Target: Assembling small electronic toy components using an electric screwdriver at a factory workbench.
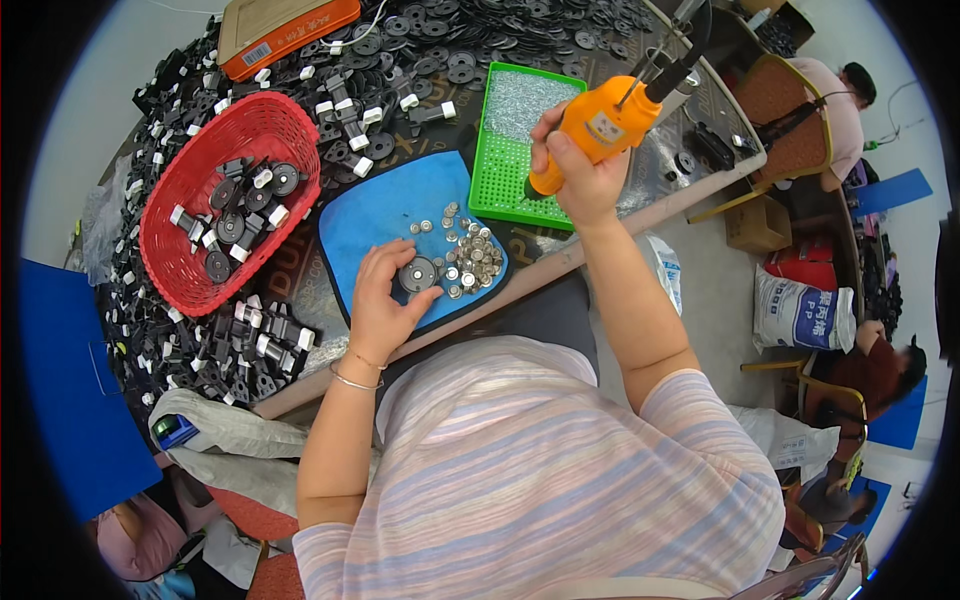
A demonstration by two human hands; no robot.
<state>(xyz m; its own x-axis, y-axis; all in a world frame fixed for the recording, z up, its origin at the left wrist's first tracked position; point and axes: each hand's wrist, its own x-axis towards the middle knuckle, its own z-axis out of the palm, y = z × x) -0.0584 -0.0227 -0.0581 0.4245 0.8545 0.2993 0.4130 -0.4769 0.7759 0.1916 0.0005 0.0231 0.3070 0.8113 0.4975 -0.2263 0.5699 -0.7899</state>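
On the blue mat (350, 215), my left hand (385, 295) grips a round black plastic wheel (418, 274) between thumb and fingers. Just right of it lies a heap of small silvery metal caps (478, 258). My right hand (585, 165) is wrapped around an orange electric screwdriver (603, 120), whose dark tip points down to the left. Below that tip is a green tray (485, 190). Its far part holds many small silvery screws (525, 100), and its near part is a grid of holes.
Left of the mat stands a red basket (165, 215) with black wheel assemblies. Loose black wheels and parts (460, 65) cover the far and left table. An orange box (285, 35) sits at the far left. The screwdriver's black cable (690, 55) rises at the upper right. Other people sit nearby.
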